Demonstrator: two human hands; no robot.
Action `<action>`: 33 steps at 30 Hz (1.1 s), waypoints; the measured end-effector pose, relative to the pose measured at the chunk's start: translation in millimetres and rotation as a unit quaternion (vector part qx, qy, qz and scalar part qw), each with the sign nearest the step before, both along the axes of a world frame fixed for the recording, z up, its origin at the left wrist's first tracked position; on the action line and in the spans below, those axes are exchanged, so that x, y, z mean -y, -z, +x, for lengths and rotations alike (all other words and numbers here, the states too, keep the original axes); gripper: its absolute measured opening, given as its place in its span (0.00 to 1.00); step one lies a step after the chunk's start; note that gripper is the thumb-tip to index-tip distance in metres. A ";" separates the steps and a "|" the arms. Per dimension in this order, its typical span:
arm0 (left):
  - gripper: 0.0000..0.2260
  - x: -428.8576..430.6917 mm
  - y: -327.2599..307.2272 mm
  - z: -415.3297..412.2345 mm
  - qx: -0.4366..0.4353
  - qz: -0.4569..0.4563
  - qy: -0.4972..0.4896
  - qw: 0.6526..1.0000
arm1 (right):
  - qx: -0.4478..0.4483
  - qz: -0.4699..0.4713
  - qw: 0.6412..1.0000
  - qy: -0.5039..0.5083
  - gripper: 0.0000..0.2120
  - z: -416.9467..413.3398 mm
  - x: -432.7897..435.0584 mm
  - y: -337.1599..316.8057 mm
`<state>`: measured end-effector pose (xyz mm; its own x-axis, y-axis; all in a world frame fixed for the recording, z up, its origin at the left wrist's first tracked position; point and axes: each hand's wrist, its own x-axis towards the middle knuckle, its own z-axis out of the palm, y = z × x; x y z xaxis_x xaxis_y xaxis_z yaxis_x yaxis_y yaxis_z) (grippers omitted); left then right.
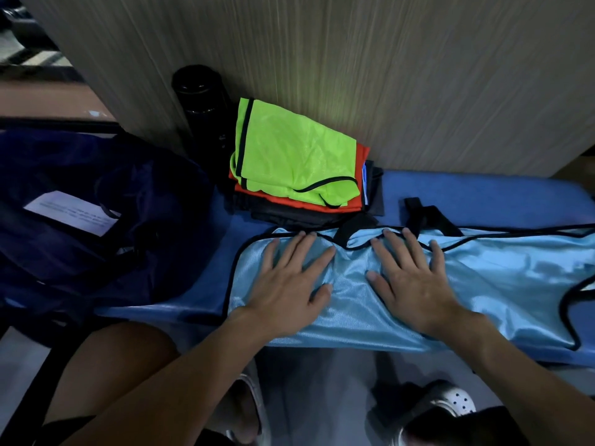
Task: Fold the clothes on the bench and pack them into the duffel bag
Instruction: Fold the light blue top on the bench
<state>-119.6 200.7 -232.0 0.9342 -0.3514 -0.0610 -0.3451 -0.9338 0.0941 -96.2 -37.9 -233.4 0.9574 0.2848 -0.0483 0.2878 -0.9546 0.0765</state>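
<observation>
Light-blue shiny mesh bib, lower right, unfolded, pressed flat on blue bench by left hand and right hand, fingers spread. Folded stack topped by neon-green bib, centre, awaiting navy duffel bag, left.

Blue bench with vest, folded stack

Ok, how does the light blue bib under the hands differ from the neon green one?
The light blue bib lies spread out along the bench; the neon green bib is folded small. The light blue bib is pressed flat by the left hand and right hand; the neon green bib sits untouched atop a stack. Both have black trim.
</observation>
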 end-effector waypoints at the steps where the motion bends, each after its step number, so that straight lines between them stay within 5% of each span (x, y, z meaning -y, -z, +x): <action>1: 0.29 -1.4 0.3 -1.1 0.000 0.001 0.001 1.000 | -0.005 0.001 1.000 0.003 0.35 -0.8 -0.4 -0.6; 7: 0.29 -8.6 -4.4 -11.5 0.002 -0.009 -0.004 1.000 | -0.014 0.006 1.000 0.008 0.33 -6.2 -4.7 -1.2; 12: 0.19 8.0 -23.4 -11.6 0.127 -0.064 0.075 0.987 | 0.079 0.065 0.994 0.024 0.26 -11.5 -3.0 -15.3; 15: 0.18 16.6 -22.6 -1.1 0.106 -0.064 0.082 0.989 | 0.107 0.068 0.989 0.072 0.25 -15.4 5.0 -15.4; 25: 0.36 24.9 -7.5 12.4 -0.020 0.045 -0.001 0.999 | -0.013 0.054 0.995 0.085 0.31 -1.2 22.5 -7.4; 30: 0.33 32.8 -16.1 6.2 0.037 0.002 -0.003 0.999 | 0.048 0.049 0.995 0.077 0.24 -5.6 24.8 -19.9; 33: 0.32 35.1 -12.7 9.6 0.031 0.036 0.016 0.999 | 0.002 0.060 0.996 0.066 0.28 -5.9 30.1 -16.9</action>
<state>-110.0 165.6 -219.3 0.9254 -0.3779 -0.0291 -0.3779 -0.9258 0.0054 -102.1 -68.0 -216.5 0.9871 0.1592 -0.0176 0.1584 -0.9866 -0.0394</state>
